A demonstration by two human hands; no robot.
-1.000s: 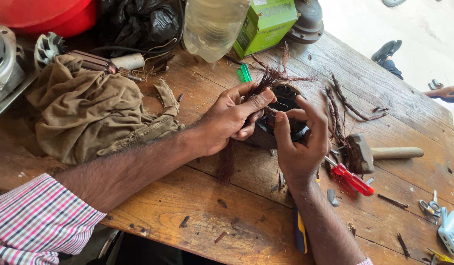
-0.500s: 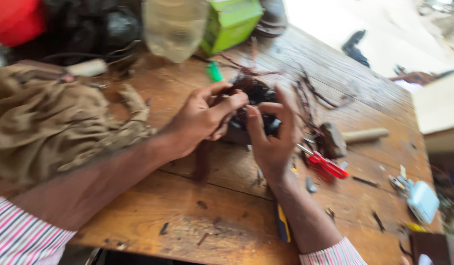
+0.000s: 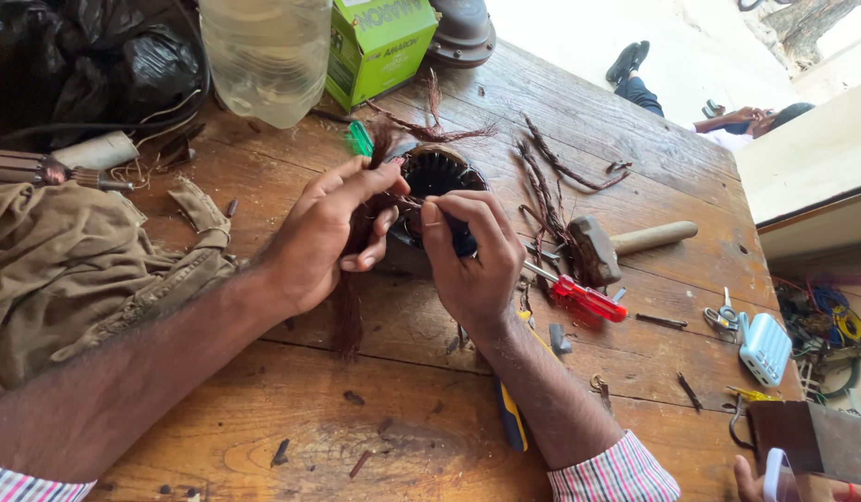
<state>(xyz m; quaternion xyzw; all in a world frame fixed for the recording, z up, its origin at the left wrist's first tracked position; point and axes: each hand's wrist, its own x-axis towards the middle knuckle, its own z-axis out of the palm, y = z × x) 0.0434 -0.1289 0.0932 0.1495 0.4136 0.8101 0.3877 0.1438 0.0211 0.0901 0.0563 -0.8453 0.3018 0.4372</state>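
Nearest, on the scuffed, chip-strewn wooden worktop point(image 3: 263, 437), a tool with a yellow-and-blue handle point(image 3: 512, 418) lies partly hidden under the right forearm. Above it, the left hand point(image 3: 324, 237) is closed around a bundle of copper wire point(image 3: 349, 316), reddish-brown and fibrous, whose loose end hangs down across the planks. The right hand point(image 3: 472, 265) is folded over the near rim of the stator point(image 3: 440, 172), thumb and forefinger pinched together there. The stator, a dark, round, ribbed metal ring, sits on the worktop between and just beyond both hands.

Judged from this, winding wire is being drawn out of the stator's slots. A further pull would call for a tight pinch on the strands and a braced ring.

To the left a crumpled khaki cloth point(image 3: 68, 270) is bunched. To the right lie a red-handled screwdriver point(image 3: 589, 299) and a wooden-handled hammer point(image 3: 598, 249), with kinked wire offcuts point(image 3: 542, 186) scattered near them. Farthest stand a clear plastic bottle point(image 3: 263, 56) and a green carton point(image 3: 375, 42).
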